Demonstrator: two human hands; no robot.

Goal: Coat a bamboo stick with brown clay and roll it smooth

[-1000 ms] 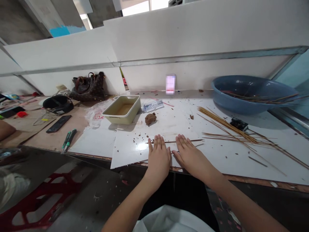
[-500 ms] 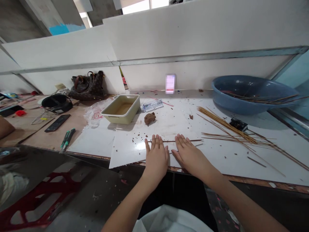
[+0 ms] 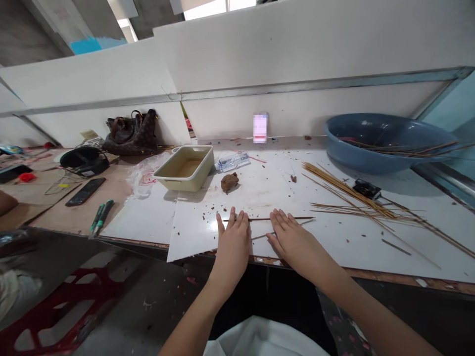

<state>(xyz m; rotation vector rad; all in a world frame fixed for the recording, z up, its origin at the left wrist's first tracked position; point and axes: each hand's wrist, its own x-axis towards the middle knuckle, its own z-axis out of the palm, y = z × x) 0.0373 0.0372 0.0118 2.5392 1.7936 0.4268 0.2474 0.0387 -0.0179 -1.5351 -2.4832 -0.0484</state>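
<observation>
One stick [image 3: 261, 219], near table edge [image 3: 389, 278], underlies left hand [image 3: 233, 242] and right hand [image 3: 295, 240], both flat.

bare left hand [image 3: 233, 243]: flat, palm down, little finger splayed | bare right hand [image 3: 294, 238]: palm down, thumb out | bare forearms [image 3: 203, 310]: angled inward

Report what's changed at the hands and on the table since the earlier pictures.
The left hand has slid left, away from the right hand, baring more of the thin brown stick between them. Nothing was visibly gripped or released. The right hand, brown lump and blue basin stayed about put.
</observation>
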